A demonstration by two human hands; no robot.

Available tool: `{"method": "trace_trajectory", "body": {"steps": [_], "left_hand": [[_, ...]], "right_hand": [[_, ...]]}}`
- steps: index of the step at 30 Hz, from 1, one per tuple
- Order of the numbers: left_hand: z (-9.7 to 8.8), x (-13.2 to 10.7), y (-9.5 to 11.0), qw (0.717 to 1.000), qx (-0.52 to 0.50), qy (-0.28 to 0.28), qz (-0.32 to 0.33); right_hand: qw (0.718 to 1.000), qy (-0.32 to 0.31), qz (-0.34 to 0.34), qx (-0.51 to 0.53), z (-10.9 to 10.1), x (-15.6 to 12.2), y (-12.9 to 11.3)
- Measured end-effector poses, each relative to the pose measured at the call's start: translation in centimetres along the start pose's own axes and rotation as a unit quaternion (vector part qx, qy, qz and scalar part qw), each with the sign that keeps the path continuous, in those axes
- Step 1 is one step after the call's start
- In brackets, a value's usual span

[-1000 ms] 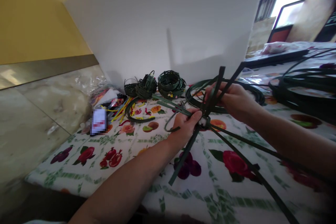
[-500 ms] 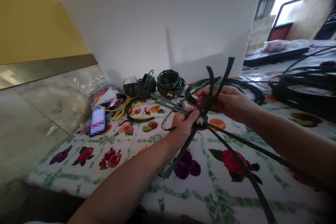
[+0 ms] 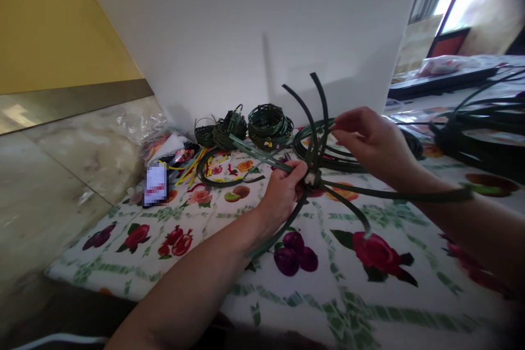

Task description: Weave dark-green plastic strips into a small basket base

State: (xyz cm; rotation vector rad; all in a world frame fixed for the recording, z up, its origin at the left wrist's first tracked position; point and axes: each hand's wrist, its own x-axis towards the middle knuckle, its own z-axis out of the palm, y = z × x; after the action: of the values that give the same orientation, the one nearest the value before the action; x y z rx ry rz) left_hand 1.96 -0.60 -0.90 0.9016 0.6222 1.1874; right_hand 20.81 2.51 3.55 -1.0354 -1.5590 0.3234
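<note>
Fruit-print tablecloth under woven baskets; left grip pinches green strips, right grip spread.

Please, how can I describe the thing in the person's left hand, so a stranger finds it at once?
Above the fruit-print tablecloth, the left hand grips a bundle of crossed dark green strips. Its loose ends splay out in all directions, unlike the tight coils behind it.

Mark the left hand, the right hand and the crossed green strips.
left hand (image 3: 283,194), head view, back of the hand
right hand (image 3: 371,142), head view, back of the hand
crossed green strips (image 3: 327,112), head view, one upright strip
</note>
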Motion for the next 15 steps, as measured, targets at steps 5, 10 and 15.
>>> {"method": "trace_trajectory", "body": {"steps": [5,10,15], "left_hand": [[0.17,-0.09,0.20,1.000,0.004,0.006,0.008],[0.32,-0.20,0.27,1.000,0.015,0.016,-0.006],[0.21,-0.12,0.08,1.000,0.013,0.011,-0.005]], "right_hand": [[0.950,-0.037,-0.222,-0.216,-0.11,-0.19,0.84],[0.915,-0.058,-0.295,-0.268,-0.29,-0.18,1.05],[0.915,-0.101,-0.300,-0.251,-0.45,-0.19,1.00]]}}
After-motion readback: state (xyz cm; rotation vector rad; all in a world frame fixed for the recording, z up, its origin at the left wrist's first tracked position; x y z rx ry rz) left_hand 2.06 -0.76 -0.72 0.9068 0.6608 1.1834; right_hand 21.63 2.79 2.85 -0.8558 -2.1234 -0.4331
